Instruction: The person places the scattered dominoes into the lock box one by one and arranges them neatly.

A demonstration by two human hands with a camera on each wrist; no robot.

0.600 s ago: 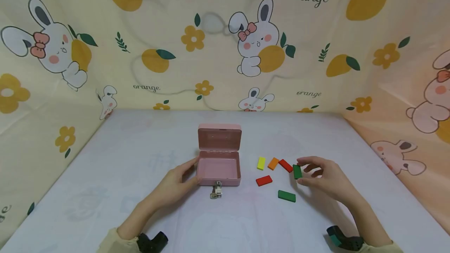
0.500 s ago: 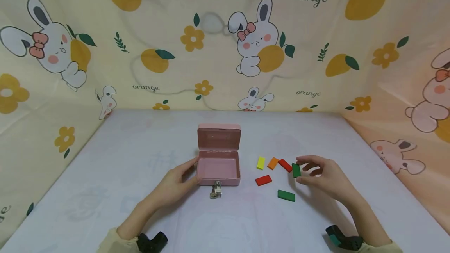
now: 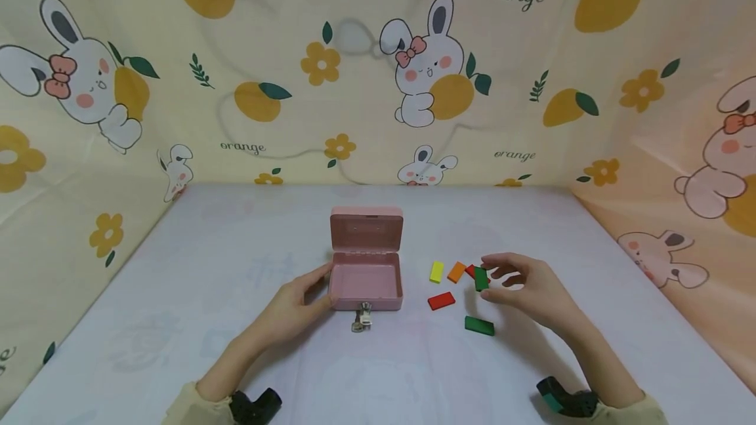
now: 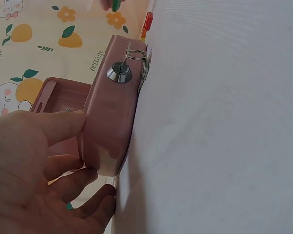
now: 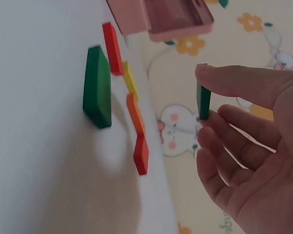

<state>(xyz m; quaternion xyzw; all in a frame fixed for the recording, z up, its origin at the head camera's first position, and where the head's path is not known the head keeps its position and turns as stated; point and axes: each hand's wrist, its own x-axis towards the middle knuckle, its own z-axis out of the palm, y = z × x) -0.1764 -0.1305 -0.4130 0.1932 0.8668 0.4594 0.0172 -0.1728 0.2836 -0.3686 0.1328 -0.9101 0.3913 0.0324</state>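
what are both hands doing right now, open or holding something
Left hand: holding the pink box at its left side.
Right hand: pinching a green block.

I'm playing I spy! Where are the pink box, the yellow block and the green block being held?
Pink box (image 4: 110,111), left wrist view: on its front wall.
Yellow block (image 3: 436,272), head view: middle of its top face.
Held green block (image 3: 481,279), head view: middle of its broad face.

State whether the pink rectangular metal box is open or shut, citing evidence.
The box is open: its pink rectangular lid stands raised at the back, leaving the inside visible.
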